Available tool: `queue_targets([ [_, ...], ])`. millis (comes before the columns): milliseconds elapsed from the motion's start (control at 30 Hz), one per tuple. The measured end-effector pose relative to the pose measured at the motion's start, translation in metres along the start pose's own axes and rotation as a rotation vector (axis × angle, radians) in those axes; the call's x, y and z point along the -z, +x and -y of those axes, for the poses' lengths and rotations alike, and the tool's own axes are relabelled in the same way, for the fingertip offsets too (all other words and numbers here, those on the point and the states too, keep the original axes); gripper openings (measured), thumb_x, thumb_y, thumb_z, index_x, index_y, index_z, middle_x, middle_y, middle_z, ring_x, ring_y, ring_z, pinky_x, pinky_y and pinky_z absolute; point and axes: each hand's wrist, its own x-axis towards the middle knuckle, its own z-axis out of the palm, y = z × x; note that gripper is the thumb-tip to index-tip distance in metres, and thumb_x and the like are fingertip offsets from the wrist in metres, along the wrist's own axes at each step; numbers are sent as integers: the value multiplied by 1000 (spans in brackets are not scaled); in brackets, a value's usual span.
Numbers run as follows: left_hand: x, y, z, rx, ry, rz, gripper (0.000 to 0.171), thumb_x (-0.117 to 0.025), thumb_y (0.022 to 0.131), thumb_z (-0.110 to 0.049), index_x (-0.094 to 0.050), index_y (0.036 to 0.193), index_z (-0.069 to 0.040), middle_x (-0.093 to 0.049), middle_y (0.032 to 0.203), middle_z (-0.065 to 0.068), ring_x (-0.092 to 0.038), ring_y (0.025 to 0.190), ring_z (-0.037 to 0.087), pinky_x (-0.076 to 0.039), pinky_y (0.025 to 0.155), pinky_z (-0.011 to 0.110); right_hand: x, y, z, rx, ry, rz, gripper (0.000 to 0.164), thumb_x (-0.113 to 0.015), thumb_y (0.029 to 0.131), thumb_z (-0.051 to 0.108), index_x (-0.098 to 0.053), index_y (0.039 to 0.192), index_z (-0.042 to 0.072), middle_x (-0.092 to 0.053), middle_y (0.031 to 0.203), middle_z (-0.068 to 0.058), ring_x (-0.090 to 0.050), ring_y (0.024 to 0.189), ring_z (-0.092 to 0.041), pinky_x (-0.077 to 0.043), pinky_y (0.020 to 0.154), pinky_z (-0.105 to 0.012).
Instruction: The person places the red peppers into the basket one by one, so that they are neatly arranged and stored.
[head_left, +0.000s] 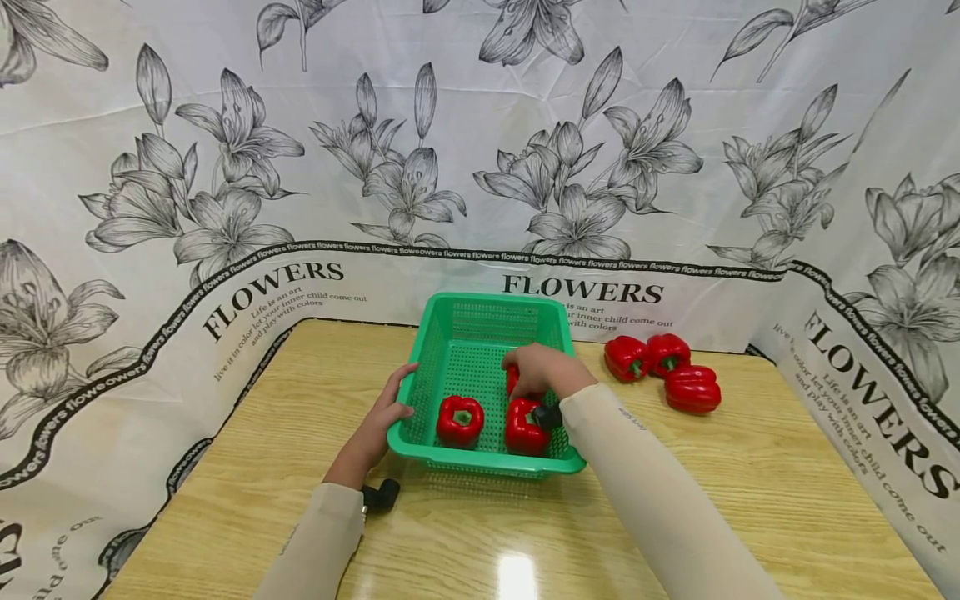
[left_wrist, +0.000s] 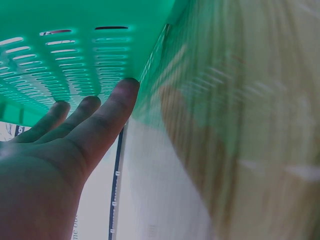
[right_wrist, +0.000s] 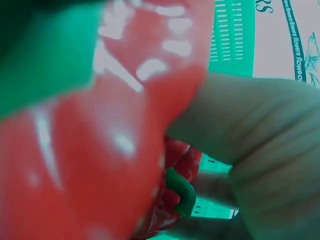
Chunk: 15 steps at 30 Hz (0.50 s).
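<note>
A green plastic basket [head_left: 442, 457] with perforated walls stands on the wooden table. My left hand [head_left: 378, 421] holds its left rim, thumb at the edge and straight fingers [left_wrist: 107, 117] against the outer wall. My right hand [head_left: 547, 371] reaches inside on the right and grips a red bell pepper [head_left: 512, 379], mostly covered by the hand; its green stem [right_wrist: 182, 192] shows between the fingers. Another red bell pepper [head_left: 525, 429] sits just in front of that hand and fills much of the right wrist view. A third bell pepper [head_left: 460, 421] rests upright in the basket's front left.
Three more red bell peppers lie close together on the table [head_left: 750, 467] right of the basket: one at the left [head_left: 628, 358], one behind [head_left: 667, 354], one in front [head_left: 692, 389]. A white flower-printed cloth [head_left: 420, 208] hangs behind the table and along both sides.
</note>
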Motion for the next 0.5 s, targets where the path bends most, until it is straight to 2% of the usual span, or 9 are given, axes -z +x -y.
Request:
queue_targets([
  [500, -1, -1, -2, 21, -10, 4, 75, -39, 83, -9, -22, 151, -35, -12, 160, 8, -33, 136, 39, -42, 88, 36, 2, -5, 4, -34, 43, 19, 64, -77, 79, 25, -53, 138, 14, -62, 115, -8, -59, 88, -17, -49, 79, -32],
])
